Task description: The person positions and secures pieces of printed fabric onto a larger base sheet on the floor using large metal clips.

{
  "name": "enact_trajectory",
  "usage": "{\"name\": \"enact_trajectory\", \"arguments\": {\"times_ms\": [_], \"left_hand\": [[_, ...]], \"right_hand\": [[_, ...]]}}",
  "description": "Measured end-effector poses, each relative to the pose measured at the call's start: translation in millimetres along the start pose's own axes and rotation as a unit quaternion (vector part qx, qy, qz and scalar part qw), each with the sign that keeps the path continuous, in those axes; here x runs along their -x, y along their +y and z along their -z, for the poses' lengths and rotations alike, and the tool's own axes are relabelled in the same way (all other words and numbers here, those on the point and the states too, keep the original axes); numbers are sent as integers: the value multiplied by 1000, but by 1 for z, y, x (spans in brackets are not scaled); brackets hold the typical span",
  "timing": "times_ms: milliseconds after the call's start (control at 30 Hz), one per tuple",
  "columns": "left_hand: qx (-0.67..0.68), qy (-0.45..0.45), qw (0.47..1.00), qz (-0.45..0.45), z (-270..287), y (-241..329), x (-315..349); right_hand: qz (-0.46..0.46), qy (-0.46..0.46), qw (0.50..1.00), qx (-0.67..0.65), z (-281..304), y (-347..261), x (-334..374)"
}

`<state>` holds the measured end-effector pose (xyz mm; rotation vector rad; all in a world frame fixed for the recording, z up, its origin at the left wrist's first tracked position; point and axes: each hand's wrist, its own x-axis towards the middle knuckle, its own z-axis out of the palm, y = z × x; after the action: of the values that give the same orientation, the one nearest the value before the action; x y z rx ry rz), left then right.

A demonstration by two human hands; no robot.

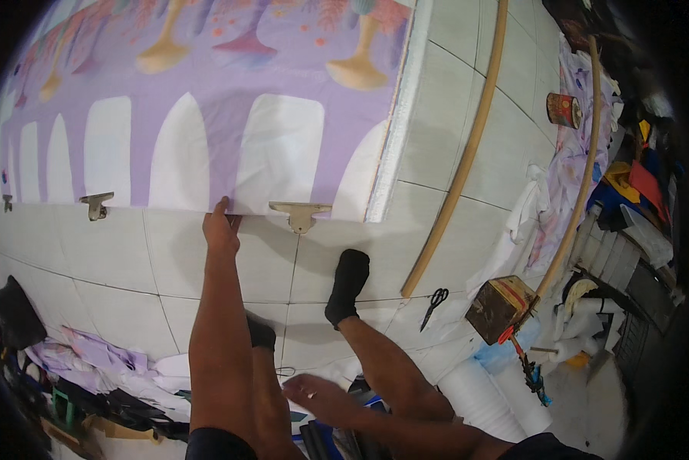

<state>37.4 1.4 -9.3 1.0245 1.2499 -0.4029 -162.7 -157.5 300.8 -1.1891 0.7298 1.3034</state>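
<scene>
A large printed sheet, purple with white arches and vases, lies over a flat stack on the floor. My left hand is closed at its near edge, one finger on top and the others partly hidden beneath. To the right of that hand a metal bulldog clip grips the edge; another bulldog clip sits further left, and a smaller clip is at the far left corner. Away from the sheet, my right hand hovers low in front of my body, its fingers blurred; whether it holds anything is unclear.
A long wooden pole lies right of the sheet, with black scissors near its end. Further right are a brown tin box, a second pole, a can and crumpled cloth. My sock-covered foot stands near the sheet.
</scene>
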Motion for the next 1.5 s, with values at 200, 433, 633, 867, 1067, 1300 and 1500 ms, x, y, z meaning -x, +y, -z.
{"name": "enact_trajectory", "arguments": {"times_ms": [200, 433, 633, 867, 1067, 1300, 1500], "left_hand": [[-28, 3, 999, -27, -26, -16, 28], [-92, 40, 993, -67, -44, -22, 36], [-131, 88, 985, -65, -45, -32, 32], [-166, 30, 984, -53, -42, -50, 36], [-202, 29, 978, -42, -54, -59, 41], [-360, -81, 929, 20, -49, -57, 65], [-358, -104, 927, 35, 53, -55, 118]], "right_hand": [[123, 362, 923, -48, 221, -58, -111], [74, 532, 841, 69, 323, -65, -220], [91, 505, 855, 75, 326, -60, -231], [126, 410, 903, -32, 297, -65, -216], [124, 434, 892, -40, 314, -47, -225], [95, 543, 830, 88, 335, -35, -221], [164, 499, 812, 254, 296, -37, -144]]}}
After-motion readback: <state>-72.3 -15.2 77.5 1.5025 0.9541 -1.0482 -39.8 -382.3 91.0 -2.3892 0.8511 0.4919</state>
